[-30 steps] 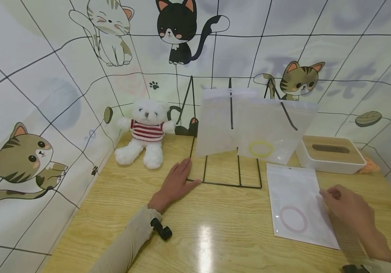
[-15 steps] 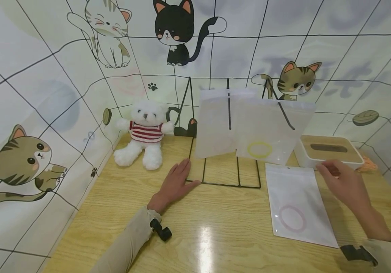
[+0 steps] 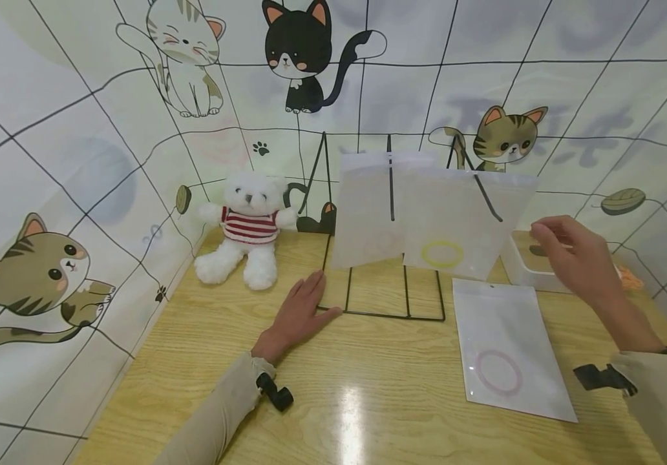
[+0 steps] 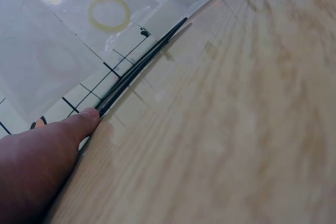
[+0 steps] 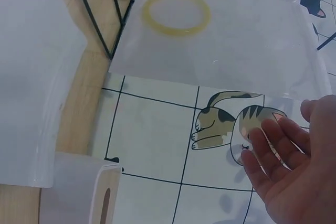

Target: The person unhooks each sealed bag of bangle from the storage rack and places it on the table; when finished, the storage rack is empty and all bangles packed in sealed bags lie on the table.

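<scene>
My left hand (image 3: 295, 316) lies flat on the table at the front left corner of a black wire rack (image 3: 394, 314), fingers extended and thumb on its front bar. Two translucent zip bags hang on the rack's prongs: a left bag (image 3: 365, 206) and a right bag (image 3: 461, 206) with a yellow ring (image 3: 443, 254) in it. My right hand (image 3: 580, 261) hovers right of that bag with loosely bent fingers and nothing held. In the right wrist view its thumb appears near the bag's corner; contact cannot be told. A third bag (image 3: 508, 323) with a pink ring (image 3: 499, 372) lies on the table.
Under my right hand, at the back right, stands a white tissue box (image 3: 528, 279) with a wooden lid. A white teddy bear (image 3: 251, 223) in a striped shirt sits left of the rack. A cat-patterned wall (image 3: 415, 84) closes off the back.
My right hand has risen from beside the lying bag's right edge, away from me, to above the tissue box. My left hand has stayed where it was on the rack.
</scene>
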Demonstrator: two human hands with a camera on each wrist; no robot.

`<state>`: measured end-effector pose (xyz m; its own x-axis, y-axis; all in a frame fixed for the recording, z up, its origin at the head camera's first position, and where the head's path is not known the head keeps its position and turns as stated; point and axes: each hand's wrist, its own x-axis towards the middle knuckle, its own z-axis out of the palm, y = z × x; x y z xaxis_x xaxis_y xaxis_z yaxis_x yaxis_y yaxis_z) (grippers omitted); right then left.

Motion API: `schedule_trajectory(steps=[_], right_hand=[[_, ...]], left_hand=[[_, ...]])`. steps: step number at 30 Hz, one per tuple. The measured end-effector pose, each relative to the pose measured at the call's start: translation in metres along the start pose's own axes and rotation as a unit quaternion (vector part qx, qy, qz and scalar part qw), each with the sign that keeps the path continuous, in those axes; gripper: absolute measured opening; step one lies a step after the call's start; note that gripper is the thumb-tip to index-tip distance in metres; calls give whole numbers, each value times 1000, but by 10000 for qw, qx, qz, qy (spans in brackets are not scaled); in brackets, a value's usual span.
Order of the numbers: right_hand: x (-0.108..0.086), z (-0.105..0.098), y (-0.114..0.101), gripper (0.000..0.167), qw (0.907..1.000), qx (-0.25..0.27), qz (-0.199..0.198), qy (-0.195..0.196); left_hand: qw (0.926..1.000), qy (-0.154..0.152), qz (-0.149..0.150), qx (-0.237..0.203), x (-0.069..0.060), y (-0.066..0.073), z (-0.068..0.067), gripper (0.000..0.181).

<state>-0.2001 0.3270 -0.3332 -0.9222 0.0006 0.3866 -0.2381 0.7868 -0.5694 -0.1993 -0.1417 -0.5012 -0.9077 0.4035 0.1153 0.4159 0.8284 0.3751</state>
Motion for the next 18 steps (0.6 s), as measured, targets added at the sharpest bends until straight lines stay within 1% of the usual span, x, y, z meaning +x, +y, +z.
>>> schedule_trajectory(steps=[2,5,9,13,16,18], right_hand=[[7,-1,-6,45,9999,45,128,-53],[16,-2,-15,46,9995,239,213,-25],[26,-1,-24,37,9979,627,105,79],[33,1,-32,26,9954,933,-89,210],[38,4,-36,22,9936,1076,-174,285],[40,6,-38,23,9929,1130,-193,314]], left_hand=[[10000,-9,-10,-8,0,0,0,88],[10000,-40,-36,-46,0,1,0,88],[9999,-80,-77,-26,0,0,1,89],[10000,-54,-83,-5,0,-2,3,89],[10000,-19,-57,-31,0,-1,2,89],[10000,-21,-56,-36,0,-1,2,88]])
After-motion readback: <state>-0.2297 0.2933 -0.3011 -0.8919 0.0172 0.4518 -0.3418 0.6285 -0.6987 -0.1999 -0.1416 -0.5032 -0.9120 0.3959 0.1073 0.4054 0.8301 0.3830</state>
